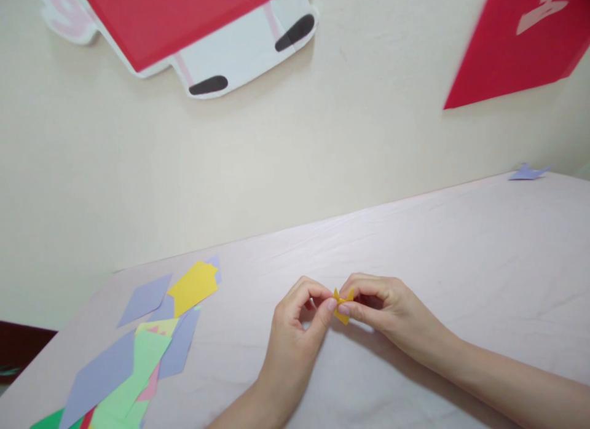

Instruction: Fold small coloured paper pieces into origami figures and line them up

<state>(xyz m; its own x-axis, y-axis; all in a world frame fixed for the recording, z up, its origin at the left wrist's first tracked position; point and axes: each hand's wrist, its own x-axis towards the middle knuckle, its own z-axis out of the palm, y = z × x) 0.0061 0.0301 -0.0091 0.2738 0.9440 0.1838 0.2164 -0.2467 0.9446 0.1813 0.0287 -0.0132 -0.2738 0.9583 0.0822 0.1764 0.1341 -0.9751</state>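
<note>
Both my hands meet over the pale pink table (pixel 461 251), pinching a small folded piece of orange-yellow paper (pixel 342 304) between them. My left hand (pixel 297 330) grips its left side with thumb and forefinger curled. My right hand (pixel 385 309) pinches its right side, fingers pressed together. The paper is tiny and partly hidden by the fingertips, held just above the table surface.
A loose pile of coloured paper sheets (pixel 138 355) in lilac, green, pink and yellow lies at the table's left. A small lilac folded paper figure (pixel 527 172) sits at the far right edge. Red and white decorations (pixel 193 29) hang on the cream wall behind.
</note>
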